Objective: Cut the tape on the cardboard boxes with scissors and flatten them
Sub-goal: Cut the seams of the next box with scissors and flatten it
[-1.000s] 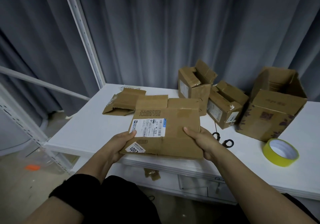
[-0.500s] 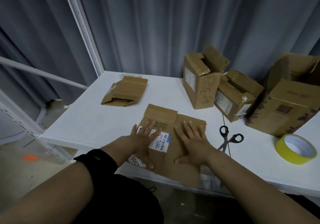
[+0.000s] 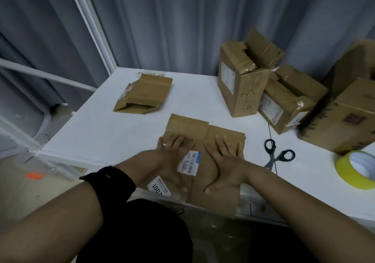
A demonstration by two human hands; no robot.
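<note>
At the near edge of the table [image 3: 113, 132], both hands lie palm-down on a flattened box [image 3: 205, 157], fingers straight and spread, gripping nothing. The left hand [image 3: 172, 159] covers part of a white shipping label [image 3: 189, 162]; the right hand [image 3: 227, 167] presses the bare half beside it. The box overhangs the table edge toward the person, so its nearest strip has no support beneath. It looks light and fairly stiff, thin corrugated card that should spring back at the creases unless pressed down (the flaps at its far end already sit a little uneven). Taking it by two opposite edges would likely serve better than pinching a flap, which could bend or tear.

Just right of it lie black-handled scissors [image 3: 278, 155], blades toward the person, their tips hidden behind the right wrist. Further right a yellow tape roll [image 3: 345, 173] is partly cut off by the frame. A second flattened box [image 3: 144, 95] rests well apart toward the far left. At the far right stand three boxes still in shape: a tall box [image 3: 241, 88] with handwriting, a smaller one [image 3: 284, 104] against it, and a large one [image 3: 345, 118] cut off at the edge. Whether their bottoms remain taped cannot be told. Writing on the table's far edge is too blurred to read.
</note>
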